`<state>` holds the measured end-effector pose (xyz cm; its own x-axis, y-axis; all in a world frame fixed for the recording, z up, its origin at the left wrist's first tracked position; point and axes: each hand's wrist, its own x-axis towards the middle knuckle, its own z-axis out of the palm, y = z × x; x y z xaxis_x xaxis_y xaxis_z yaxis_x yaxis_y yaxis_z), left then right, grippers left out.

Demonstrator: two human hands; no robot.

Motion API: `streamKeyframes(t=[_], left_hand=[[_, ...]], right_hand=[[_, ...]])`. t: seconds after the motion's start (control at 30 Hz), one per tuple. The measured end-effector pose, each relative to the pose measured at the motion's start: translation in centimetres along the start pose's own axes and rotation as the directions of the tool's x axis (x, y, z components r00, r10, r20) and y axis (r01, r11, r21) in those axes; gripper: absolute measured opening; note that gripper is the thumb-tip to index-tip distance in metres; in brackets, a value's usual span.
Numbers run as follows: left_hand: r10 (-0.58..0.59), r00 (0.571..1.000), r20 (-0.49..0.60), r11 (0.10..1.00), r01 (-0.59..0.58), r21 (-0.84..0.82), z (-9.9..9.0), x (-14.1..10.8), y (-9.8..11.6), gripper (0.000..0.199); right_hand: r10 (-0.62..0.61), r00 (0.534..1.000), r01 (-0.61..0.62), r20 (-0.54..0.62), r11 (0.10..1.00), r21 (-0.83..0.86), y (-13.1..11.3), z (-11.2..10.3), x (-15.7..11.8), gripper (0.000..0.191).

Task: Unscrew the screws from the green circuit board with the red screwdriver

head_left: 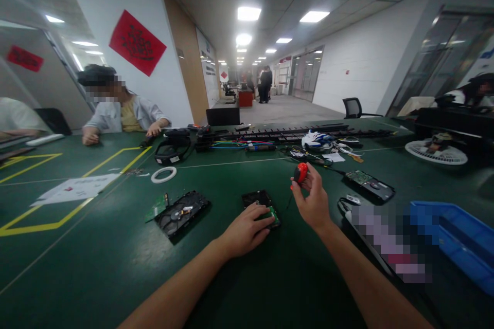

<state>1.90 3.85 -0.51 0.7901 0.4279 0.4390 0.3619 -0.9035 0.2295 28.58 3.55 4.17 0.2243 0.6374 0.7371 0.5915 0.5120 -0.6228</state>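
A hard drive [257,197] with a green circuit board [274,215] lies on the table in front of me. My left hand [247,227] grips this drive from the near left, its fingers bent over the board and covering part of it. Raised just to the right, my right hand [312,200] is closed around a screwdriver [300,172] with a red and black handle. Its thin shaft points down beside the drive, and the tip is hard to make out. Further left rests another hard drive [183,214], with a loose green circuit board [157,207] against its side.
Right of my hands are a third hard drive [368,185], a blue tray [459,239] and a blurred-out object [386,241]. Beyond lie cables [243,143], a white glove [318,139] and a white ring [163,175]. Across the table at left sits a person [127,108].
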Motion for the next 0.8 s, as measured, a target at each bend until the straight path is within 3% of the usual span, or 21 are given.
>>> streamKeyframes(t=[0.3, 0.57, 0.8], left_hand=[[-0.009, 1.000, 0.012, 1.000, 0.009, -0.024, -0.09, -0.05, 0.00, 0.044], [-0.009, 1.000, 0.009, 0.999, 0.010, -0.034, 0.22, -0.14, -0.25, 0.044], [-0.001, 1.000, 0.010, 1.000, 0.002, -0.027, 0.29, -0.14, -0.25, 0.044]], right_hand=[[-0.081, 0.997, 0.081, -0.002, 0.991, -0.105, -0.08, -0.53, 0.19, 0.068], [-0.030, 0.999, 0.029, 0.036, 1.000, 0.011, -0.34, -0.44, -0.03, 0.072], [-0.067, 0.998, 0.065, -0.018, 0.992, -0.110, 0.11, -0.33, -0.02, 0.073]])
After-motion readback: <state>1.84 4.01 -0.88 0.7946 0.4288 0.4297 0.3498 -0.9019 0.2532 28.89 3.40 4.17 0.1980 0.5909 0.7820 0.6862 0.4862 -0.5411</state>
